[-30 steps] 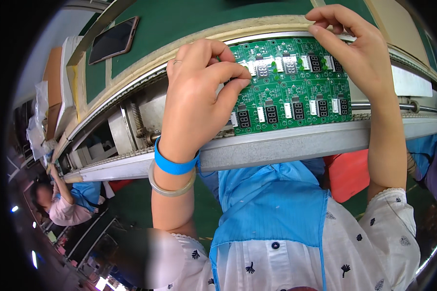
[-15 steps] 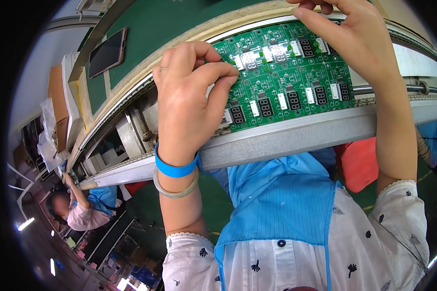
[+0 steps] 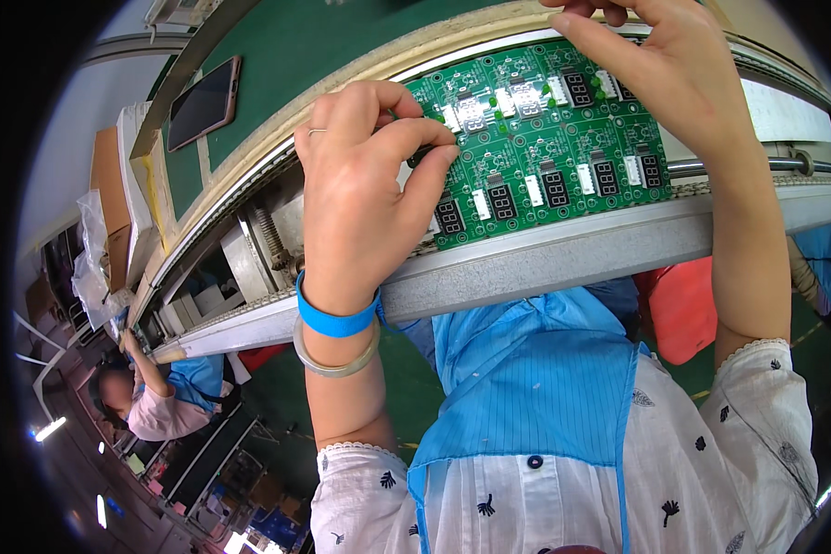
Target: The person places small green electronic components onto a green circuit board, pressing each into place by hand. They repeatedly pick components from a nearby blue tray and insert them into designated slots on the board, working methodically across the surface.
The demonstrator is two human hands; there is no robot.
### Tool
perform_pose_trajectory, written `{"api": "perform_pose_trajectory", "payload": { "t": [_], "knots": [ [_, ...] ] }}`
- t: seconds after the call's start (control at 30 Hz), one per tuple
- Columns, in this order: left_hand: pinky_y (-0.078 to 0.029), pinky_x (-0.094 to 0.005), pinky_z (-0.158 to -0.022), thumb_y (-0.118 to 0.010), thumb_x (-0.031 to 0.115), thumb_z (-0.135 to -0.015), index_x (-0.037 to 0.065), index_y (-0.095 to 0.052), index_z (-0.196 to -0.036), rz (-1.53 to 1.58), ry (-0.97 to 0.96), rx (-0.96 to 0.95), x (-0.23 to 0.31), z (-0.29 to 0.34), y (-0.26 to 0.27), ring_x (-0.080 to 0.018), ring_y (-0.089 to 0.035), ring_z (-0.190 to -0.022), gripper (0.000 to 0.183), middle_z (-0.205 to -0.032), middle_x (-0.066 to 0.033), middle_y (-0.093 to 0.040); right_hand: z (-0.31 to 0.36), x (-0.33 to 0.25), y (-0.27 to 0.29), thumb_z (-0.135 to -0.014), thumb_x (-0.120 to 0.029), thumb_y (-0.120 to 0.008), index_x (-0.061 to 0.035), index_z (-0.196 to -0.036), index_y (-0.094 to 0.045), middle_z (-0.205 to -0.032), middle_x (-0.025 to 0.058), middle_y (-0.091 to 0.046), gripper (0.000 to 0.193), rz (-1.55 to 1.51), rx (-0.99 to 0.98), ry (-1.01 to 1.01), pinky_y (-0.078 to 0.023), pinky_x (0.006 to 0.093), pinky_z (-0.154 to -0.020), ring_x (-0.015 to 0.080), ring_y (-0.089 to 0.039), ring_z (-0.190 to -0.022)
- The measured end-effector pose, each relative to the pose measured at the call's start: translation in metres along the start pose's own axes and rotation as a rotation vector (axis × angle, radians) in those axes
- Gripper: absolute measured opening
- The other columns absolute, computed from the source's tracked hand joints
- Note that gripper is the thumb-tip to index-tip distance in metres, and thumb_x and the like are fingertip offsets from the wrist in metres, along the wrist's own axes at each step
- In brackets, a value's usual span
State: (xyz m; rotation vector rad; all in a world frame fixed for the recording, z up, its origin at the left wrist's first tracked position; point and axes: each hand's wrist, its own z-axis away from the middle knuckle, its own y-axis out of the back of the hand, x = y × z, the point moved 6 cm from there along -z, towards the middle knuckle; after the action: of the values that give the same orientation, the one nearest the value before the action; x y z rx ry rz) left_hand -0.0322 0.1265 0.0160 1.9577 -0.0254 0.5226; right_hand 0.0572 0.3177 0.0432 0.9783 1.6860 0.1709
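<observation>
A green circuit board panel (image 3: 526,152) lies between the metal rails of a conveyor. It carries two rows of black digit displays (image 3: 555,189), white connectors (image 3: 534,190) and small green LEDs (image 3: 495,102). My left hand (image 3: 360,175) is over the panel's left end, thumb and index finger pinched together at the tips; whatever they hold is too small or hidden to name. My right hand (image 3: 679,69) reaches over the panel's far right corner, fingers curled near the thumb. The top of the picture cuts part of it off, and anything in its fingers cannot be made out.
The conveyor's near rail (image 3: 545,261) runs between me and the board. Behind the far rail is a green tabletop (image 3: 314,55) with a dark phone (image 3: 203,102) on it. A metal shaft (image 3: 739,167) crosses at right. Another person (image 3: 162,397) works at far left.
The board has shifted very slightly left, and my right hand has moved a little left too. My left hand has edged slightly right, still pinched.
</observation>
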Motion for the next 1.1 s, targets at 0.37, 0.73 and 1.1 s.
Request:
{"api": "perform_pose_trajectory", "payload": {
  "t": [0.37,0.73,1.1],
  "knots": [
    [-0.049,-0.0307,-0.082,-0.077,0.001,-0.078,0.002,-0.072,-0.089,0.069,-0.025,0.152,-0.014,-0.02,0.025,-0.0213,-0.063,-0.092,0.012,-0.096,-0.0081,-0.066,-0.016,-0.01,0.0,-0.085,-0.007,-0.068,0.0046,-0.091,-0.071,-0.077,0.0103,-0.068,0.013,0.142,0.038,0.123,-0.051,0.0277,-0.066,0.0147,-0.062,-0.071],
    [-0.055,-0.0455,-0.079,-0.067,0.01,-0.081,0.003,-0.076,-0.093,-0.32,0.154,-0.114,-0.049,-0.15,0.006,-0.0392,-0.068,-0.088,0.017,-0.088,-0.0222,-0.071,-0.127,-0.001,-0.043,-0.082,-0.009,-0.064,-0.0019,-0.093,-0.077,-0.087,0.0155,-0.074,0.019,0.885,-0.33,0.232,-0.054,0.0415,-0.08,0.0314,-0.07,-0.084],
    [-0.052,-0.0496,-0.079,-0.067,0.014,-0.078,0.007,-0.075,-0.085,-0.475,0.058,-0.012,-0.059,-0.158,-0.007,-0.0398,-0.067,-0.089,0.012,-0.086,-0.0209,-0.071,-0.134,0.015,-0.064,-0.087,-0.018,-0.065,-0.0105,-0.102,-0.077,-0.11,0.0106,-0.072,0.02,0.981,-0.335,0.162,-0.038,0.0541,-0.096,0.0298,-0.058,-0.114]
  ]
}}
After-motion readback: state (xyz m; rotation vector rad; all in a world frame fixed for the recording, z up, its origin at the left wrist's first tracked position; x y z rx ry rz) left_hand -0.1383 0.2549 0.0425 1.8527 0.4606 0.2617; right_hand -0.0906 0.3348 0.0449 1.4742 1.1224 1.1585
